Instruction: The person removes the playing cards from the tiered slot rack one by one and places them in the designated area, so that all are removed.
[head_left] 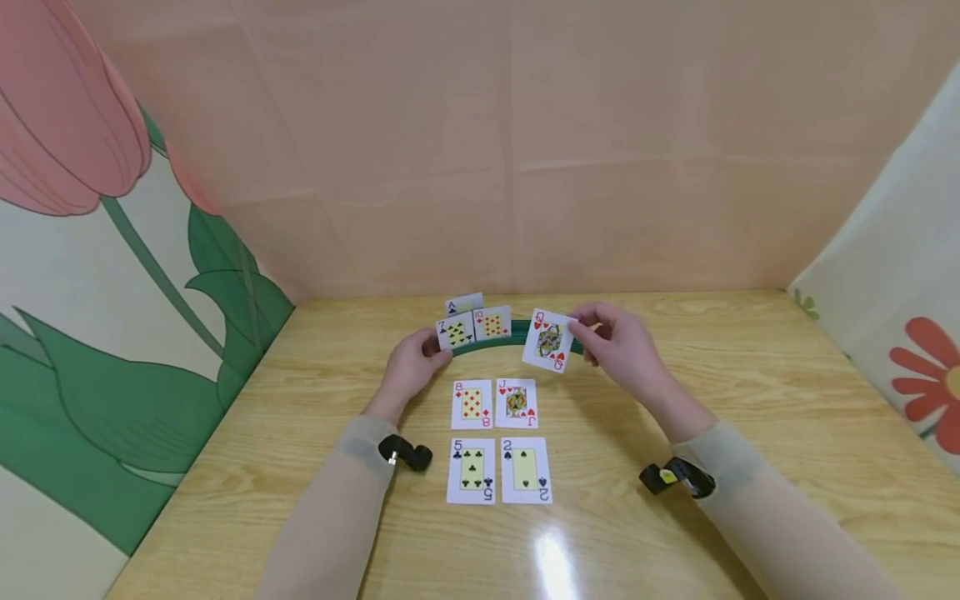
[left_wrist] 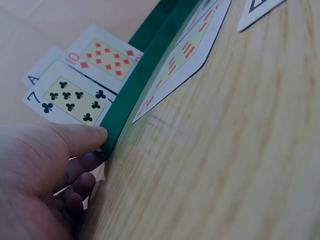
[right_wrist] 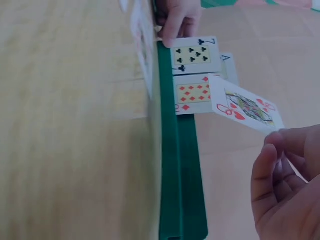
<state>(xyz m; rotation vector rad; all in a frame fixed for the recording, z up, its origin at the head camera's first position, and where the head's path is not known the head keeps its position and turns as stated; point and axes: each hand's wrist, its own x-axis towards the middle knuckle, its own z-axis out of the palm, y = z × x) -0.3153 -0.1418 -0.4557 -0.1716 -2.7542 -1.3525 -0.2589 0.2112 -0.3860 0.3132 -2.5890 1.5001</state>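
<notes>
A curved green card holder (head_left: 491, 342) stands on the table. Upright in it are the seven of clubs (head_left: 455, 332) and ten of diamonds (head_left: 492, 322), with an ace (head_left: 464, 304) behind them. My left hand (head_left: 412, 364) grips the holder's left end, its thumb on the front face in the left wrist view. Between thumb and fingers, my right hand (head_left: 619, 343) pinches the queen of hearts (head_left: 549, 341) by its edge. The queen is tilted and held up in front of the holder's right part. In the right wrist view, the queen (right_wrist: 247, 107) overlaps the ten of diamonds.
Face up on the wooden table (head_left: 315, 392) lie the eight of diamonds (head_left: 472, 404), jack of hearts (head_left: 517, 403), five of clubs (head_left: 472, 472) and two of spades (head_left: 527, 472), in two rows nearer me. A pink cloth (head_left: 510, 150) hangs behind the table.
</notes>
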